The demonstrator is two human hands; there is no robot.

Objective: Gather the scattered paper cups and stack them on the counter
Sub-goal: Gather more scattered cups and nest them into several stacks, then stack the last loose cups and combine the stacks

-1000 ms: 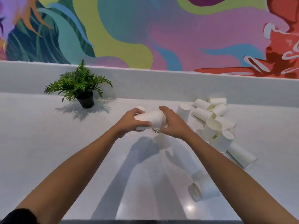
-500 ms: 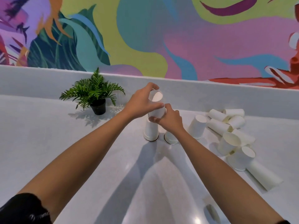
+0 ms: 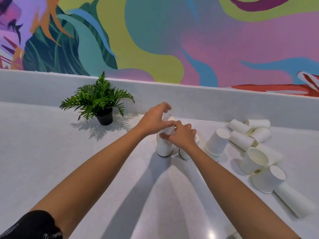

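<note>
head view – potted fern (image 3: 98, 100) left, loose cups (image 3: 253, 145) right

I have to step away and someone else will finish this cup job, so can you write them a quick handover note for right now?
Left hand: gripping the top of the upside-down cup stack on the counter, seating a cup on it.
Right hand: pinching the same stack from the right side, steadying it.
Things: a second short stack stands just right of the first, partly hidden by the right wrist; a third stack stands further right. The loose cups lie in a heap at the far right, most on their sides.
Done: three stacks started.
Left: gather the heap and stack it.
</note>
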